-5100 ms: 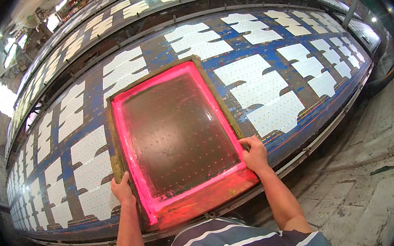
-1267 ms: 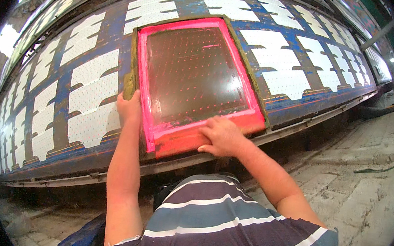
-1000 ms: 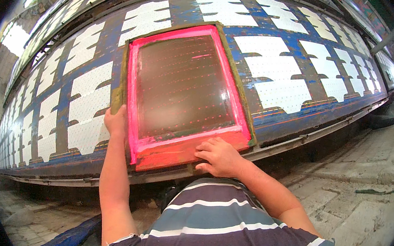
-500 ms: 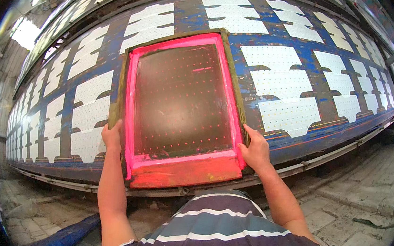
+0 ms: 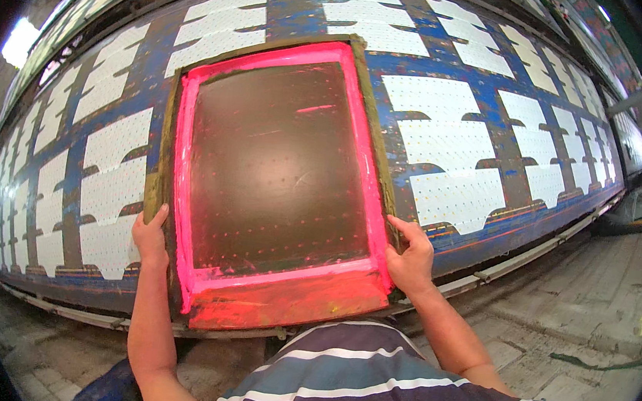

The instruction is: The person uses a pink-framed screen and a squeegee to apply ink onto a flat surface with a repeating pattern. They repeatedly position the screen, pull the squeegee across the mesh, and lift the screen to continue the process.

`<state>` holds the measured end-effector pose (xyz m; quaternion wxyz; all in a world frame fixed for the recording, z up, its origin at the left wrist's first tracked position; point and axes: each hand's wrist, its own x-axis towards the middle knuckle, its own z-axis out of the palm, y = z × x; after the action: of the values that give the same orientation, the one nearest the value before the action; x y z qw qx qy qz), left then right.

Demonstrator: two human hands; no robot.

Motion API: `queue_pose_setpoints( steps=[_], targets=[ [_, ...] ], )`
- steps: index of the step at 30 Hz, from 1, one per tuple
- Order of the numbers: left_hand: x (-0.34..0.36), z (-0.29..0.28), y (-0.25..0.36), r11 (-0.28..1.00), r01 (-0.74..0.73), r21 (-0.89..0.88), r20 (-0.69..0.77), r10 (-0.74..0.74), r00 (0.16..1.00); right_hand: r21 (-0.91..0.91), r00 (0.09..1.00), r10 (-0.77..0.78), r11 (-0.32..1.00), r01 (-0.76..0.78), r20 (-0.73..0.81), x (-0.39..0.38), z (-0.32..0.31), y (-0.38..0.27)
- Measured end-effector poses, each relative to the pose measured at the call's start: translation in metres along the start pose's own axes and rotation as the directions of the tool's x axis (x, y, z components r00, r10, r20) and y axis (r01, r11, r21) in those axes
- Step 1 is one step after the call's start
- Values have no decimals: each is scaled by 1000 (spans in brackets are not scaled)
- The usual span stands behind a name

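Observation:
A rectangular screen-printing frame (image 5: 158, 185) with olive edges, bright pink ink round its border, a dark speckled mesh and a red-smeared lower strip lies over a long blue, paint-stained table (image 5: 455, 252), close against my body. My left hand (image 5: 151, 234) grips the frame's left side near its lower end, thumb up. My right hand (image 5: 412, 259) is closed round the right side at about the same height, thumb against the pink border. White cut pieces (image 5: 449, 190) printed with small coloured dots lie in rows on both sides of the frame and beyond it.
A metal rail (image 5: 483, 278) runs along the table's near edge. Similar laid-out tables stretch behind, with a steel post at the upper right (image 5: 635, 103). Worn pale concrete floor (image 5: 579, 333) shows at the right, and a dark blue thing (image 5: 90, 387) lies at the lower left.
Since a second ago, my right hand has moved from the red lower strip up onto the frame's right side. The frame and both hands sit lower in the picture, nearer my body.

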<state>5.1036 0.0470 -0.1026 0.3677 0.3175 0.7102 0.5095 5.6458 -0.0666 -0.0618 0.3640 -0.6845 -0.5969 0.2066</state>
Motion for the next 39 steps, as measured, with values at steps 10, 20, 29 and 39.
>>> queue_pose_setpoints(
  steps=[10,20,29,39],
  targets=[
    [-31,64,42,994,-42,-96,30,45,999,-46,990,-104,994,100,-95,38,-65,39],
    [-150,262,39,988,-98,-116,25,102,994,-19,991,50,998,-53,-126,77,-202,202],
    [-239,391,29,975,-111,-193,11,115,993,26,983,135,991,-133,-127,95,-295,319],
    [-259,428,27,982,-142,-125,17,145,989,30,991,110,994,-108,-74,95,-328,359]
  ],
)
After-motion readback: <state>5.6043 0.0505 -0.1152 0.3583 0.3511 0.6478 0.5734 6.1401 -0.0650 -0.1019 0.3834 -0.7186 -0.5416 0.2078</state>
